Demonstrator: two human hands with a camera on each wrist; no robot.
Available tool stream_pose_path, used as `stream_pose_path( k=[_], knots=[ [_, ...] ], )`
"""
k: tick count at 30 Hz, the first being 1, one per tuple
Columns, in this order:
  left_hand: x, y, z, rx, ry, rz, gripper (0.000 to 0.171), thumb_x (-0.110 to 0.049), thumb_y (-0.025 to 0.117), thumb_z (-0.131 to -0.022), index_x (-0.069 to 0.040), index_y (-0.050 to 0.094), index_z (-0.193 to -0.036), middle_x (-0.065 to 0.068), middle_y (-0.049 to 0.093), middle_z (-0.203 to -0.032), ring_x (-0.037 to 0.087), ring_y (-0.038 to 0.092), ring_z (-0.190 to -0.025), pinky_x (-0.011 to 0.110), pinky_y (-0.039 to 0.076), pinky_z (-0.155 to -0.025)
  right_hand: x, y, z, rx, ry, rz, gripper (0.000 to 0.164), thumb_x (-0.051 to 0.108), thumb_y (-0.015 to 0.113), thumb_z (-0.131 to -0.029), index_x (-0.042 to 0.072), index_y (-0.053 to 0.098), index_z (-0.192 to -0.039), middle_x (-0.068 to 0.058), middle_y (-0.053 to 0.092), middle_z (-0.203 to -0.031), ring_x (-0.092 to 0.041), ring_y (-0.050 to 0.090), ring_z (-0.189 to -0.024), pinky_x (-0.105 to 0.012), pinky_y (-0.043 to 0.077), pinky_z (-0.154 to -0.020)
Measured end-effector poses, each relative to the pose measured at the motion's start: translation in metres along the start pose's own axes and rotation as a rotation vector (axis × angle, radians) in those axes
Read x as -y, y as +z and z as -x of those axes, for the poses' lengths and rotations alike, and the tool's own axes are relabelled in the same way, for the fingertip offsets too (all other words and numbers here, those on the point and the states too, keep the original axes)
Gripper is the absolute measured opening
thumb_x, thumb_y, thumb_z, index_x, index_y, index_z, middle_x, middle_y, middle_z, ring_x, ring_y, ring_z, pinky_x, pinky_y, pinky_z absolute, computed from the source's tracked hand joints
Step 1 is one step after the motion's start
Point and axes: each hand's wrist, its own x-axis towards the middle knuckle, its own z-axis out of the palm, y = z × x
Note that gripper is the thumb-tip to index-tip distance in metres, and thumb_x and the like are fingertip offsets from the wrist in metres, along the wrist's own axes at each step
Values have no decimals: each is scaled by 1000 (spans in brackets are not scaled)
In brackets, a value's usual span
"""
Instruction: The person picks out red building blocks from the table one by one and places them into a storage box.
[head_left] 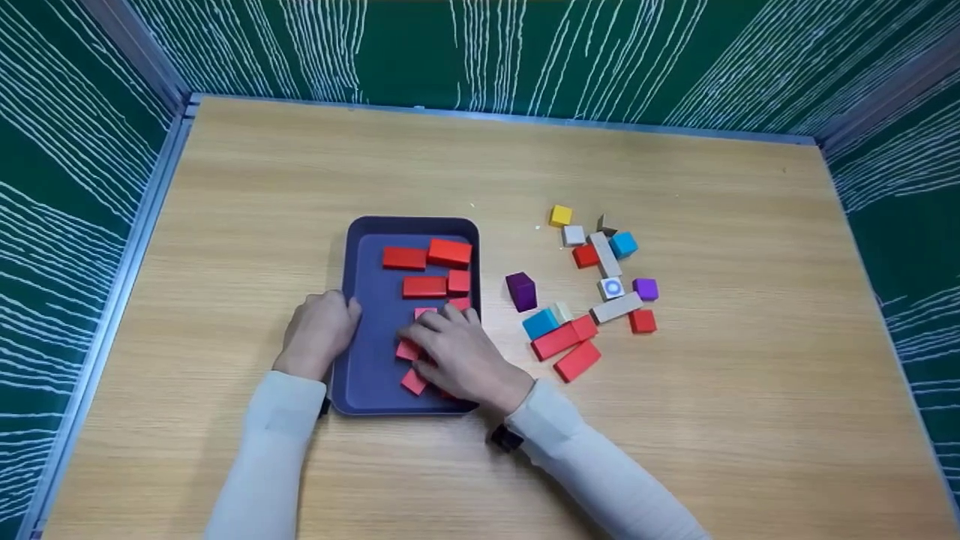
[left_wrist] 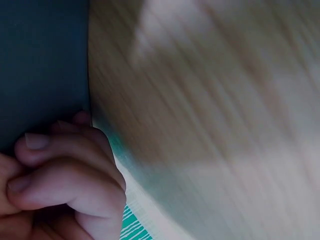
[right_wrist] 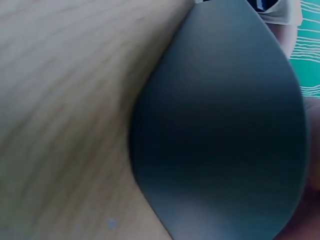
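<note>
the person's left hand (head_left: 321, 330) grips the left rim of the dark blue tray (head_left: 367, 352), thumb at the edge and, in the left wrist view, fingers curled against its outer side; the right hand (head_left: 461, 356) reaches over the tray's right side, fingers bent down among the red blocks (head_left: 424, 286), though whether it pinches one cannot be told; these blocks lie inside the tray along its right half, the upper ones in plain sight, some lower ones partly hidden by the hand; the tray rests on the wooden table (head_left: 712, 420); just right of it sits a dark purple block (head_left: 521, 292); farther right are a blue block (head_left: 541, 324) beside more red pieces (head_left: 577, 361), two pale grey bars (head_left: 616, 307), a small violet cube (head_left: 645, 289) and, at the top, a yellow cube (head_left: 560, 216).
</note>
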Motion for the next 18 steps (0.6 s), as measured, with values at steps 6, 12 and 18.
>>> stream_pose_path(
  k=[6, 12, 18],
  knots=[
    [0, 2, 0, -14, 6, 3, 43, -30, 40, -105, 6, 64, -110, 25, 64, -98, 32, 62, -78, 46, 49, -64, -1, 1, -1, 33, 18, -9, 42, 29, 72, -94, 18, 64, -133, -4, 61, -122, -24, 48, -109, -43, 39, -87],
    [0, 2, 0, -37, 33, -11, 43, -29, 40, -105, 8, 64, -107, 26, 65, -97, 33, 63, -77, 46, 50, -64, -1, 1, -1, 49, 34, -7, 41, 31, 73, -93, 17, 66, -132, -3, 62, -120, -23, 48, -108, -43, 38, -86],
    [1, 2, 1, -31, 28, -4, 43, -28, 40, -105, 8, 63, -108, 23, 63, -92, 32, 62, -76, 44, 49, -63, -3, 0, 3, 5, 21, -22, 38, 29, 72, -94, 17, 67, -129, -2, 64, -120, -23, 49, -107, -43, 38, -84]
  ],
)
